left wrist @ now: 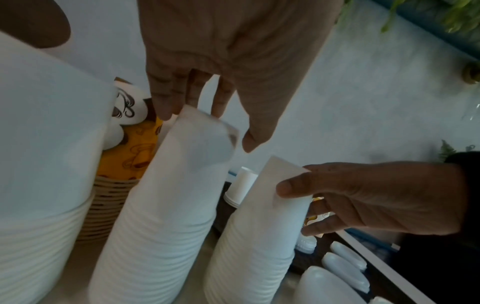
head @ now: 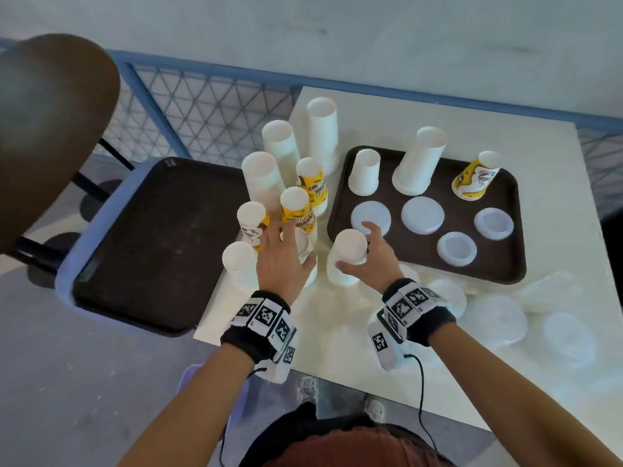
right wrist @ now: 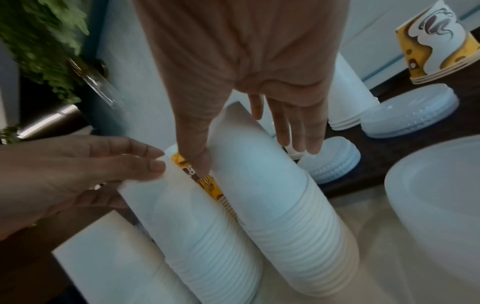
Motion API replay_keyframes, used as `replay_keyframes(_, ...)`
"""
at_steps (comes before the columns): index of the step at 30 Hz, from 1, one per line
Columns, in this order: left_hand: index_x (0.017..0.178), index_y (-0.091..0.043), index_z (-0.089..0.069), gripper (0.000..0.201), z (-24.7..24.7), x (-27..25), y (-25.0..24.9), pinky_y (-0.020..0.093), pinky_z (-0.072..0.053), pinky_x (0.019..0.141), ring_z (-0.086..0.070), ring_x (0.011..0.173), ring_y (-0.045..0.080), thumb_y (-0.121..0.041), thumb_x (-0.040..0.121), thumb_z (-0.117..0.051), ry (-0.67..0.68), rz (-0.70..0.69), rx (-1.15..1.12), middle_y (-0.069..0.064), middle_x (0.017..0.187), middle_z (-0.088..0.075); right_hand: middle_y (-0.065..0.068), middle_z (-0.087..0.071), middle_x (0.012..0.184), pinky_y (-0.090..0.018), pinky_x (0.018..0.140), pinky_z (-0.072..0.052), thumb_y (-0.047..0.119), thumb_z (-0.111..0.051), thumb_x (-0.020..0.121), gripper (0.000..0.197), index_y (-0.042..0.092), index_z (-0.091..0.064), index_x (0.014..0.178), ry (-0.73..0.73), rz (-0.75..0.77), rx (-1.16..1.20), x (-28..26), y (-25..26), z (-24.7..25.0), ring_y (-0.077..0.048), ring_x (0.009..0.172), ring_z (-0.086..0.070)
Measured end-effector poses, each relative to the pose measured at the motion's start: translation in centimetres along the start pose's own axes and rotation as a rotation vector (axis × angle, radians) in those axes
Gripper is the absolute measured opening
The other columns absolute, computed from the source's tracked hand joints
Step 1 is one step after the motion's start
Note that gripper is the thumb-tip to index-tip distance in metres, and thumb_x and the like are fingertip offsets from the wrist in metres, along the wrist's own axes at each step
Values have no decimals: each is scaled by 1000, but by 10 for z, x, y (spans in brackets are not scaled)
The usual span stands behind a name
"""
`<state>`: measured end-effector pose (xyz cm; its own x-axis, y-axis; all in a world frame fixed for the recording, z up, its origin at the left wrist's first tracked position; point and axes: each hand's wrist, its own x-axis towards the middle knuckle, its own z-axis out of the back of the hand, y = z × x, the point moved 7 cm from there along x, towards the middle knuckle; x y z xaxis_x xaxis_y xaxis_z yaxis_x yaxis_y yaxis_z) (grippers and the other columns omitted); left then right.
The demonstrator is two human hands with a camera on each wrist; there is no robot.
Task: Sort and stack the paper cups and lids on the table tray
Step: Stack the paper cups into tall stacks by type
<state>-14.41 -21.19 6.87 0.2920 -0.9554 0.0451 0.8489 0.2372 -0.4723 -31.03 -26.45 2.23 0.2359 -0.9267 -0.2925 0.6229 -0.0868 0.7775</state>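
Gripping: right hand (head: pixel 367 256) wraps a stack of plain white upturned cups (head: pixel 347 257), thumb on the near side, fingers round the far side.
Left hand: left hand (head: pixel 283 256) is spread, fingers straight, fingertips touching the top of a neighbouring white stack (left wrist: pixel 166 205); it holds nothing.
Held stack: stands on the white table (head: pixel 337 332) just off the near-left corner of the brown tray (head: pixel 505 264); many nested rims ridge its lower part.
Table's left edge: a cluster of tall upturned stacks, some plain white, some yellow with brown print (head: pixel 298 210), crowded close together.
On the tray: along its far edge a short white stack (head: pixel 365 171), a taller white stack (head: pixel 419 160) and a short yellow printed stack (head: pixel 475 178); nearer, four low piles of white lids (head: pixel 423 215).
Hard to make out: translucent lids (head: pixel 502 318) at the table's near-right edge blur into the pale top; their number cannot be told.
Cut off: a second dark tray (head: pixel 158 244) on a blue seat left of the table, partly hidden by the cups.
Wrist views: motion-blurred, stacks cut by the frame's bottom.
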Motion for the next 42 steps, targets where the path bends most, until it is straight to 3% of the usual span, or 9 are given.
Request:
replay_keyframes(7, 129, -15, -40, 61, -12, 14, 19, 40, -43, 87, -48, 115, 29, -29, 77, -69, 174, 28, -85, 11, 123, -52, -9, -54, 126, -27, 88, -39, 23, -82, 67, 82, 16, -35, 134, -31, -91, 6, 7, -4, -7, -28, 117, -50)
replay_keyframes(13, 137, -18, -34, 75, -9, 10, 15, 33, -33, 101, -43, 123, 24, -17, 73, -73, 361, -118, -217, 6, 135, -47, -7, -54, 125, -27, 88, -39, 17, -82, 66, 83, 12, -33, 134, -70, -119, 63, 4, -12, -9, -27, 116, -51)
replay_keyframes(19, 135, -13, -32, 84, -37, -8, 44, 29, -32, 104, -44, 121, 16, -12, 67, -80, 233, 61, -611, -2, 128, -46, -4, -54, 125, -23, 84, -35, 16, -84, 63, 82, 11, -39, 131, -84, -189, 135, 4, -25, -25, -17, 109, -50)
replay_keyframes(24, 134, -11, -35, 81, -67, -20, 60, 25, -33, 102, -43, 116, 11, -12, 67, -81, 205, 203, -691, -2, 125, -46, 5, -50, 111, -19, 80, -35, 14, -84, 63, 79, 12, -41, 129, -129, -228, 187, 6, -36, -34, -10, 98, -46)
replay_keyframes(29, 127, -20, -37, 81, -87, -21, 71, 25, -34, 98, -43, 113, 10, -12, 62, -84, 198, 284, -711, -6, 121, -46, 1, -56, 117, -26, 84, -40, 20, -87, 57, 82, 16, -44, 127, -174, -261, 220, 8, -51, -45, -14, 103, -53)
replay_keyframes(33, 122, -24, -40, 85, -99, -23, 79, 38, -43, 100, -51, 112, 19, -32, 51, -86, 190, 327, -700, -2, 120, -53, 0, -55, 118, -26, 85, -40, 19, -87, 58, 81, 17, -43, 126, -187, -272, 245, 9, -55, -50, -14, 103, -52)
replay_keyframes(36, 123, -20, -41, 89, -100, -22, 81, 32, -44, 92, -54, 105, 17, -45, 47, -80, 198, 352, -684, -3, 114, -54, 3, -53, 115, -25, 85, -38, 18, -86, 60, 82, 16, -41, 128, -197, -283, 246, 10, -54, -49, -12, 101, -48)
replay_keyframes(40, 131, -11, -42, 79, -99, -20, 84, 24, -36, 82, -49, 93, 13, -17, 63, -83, 265, 368, -622, -7, 104, -49, -1, -52, 120, -25, 86, -37, 17, -86, 59, 84, 15, -39, 129, -212, -260, 231, 11, -51, -47, -12, 102, -47)
replay_keyframes(42, 131, -10, -42, 79, -98, -19, 87, 24, -36, 82, -50, 94, 14, -15, 64, -84, 263, 357, -619, -7, 104, -49, -1, -52, 121, -25, 86, -37, 16, -86, 59, 85, 15, -38, 129, -210, -249, 236, 10, -49, -47, -13, 103, -47)
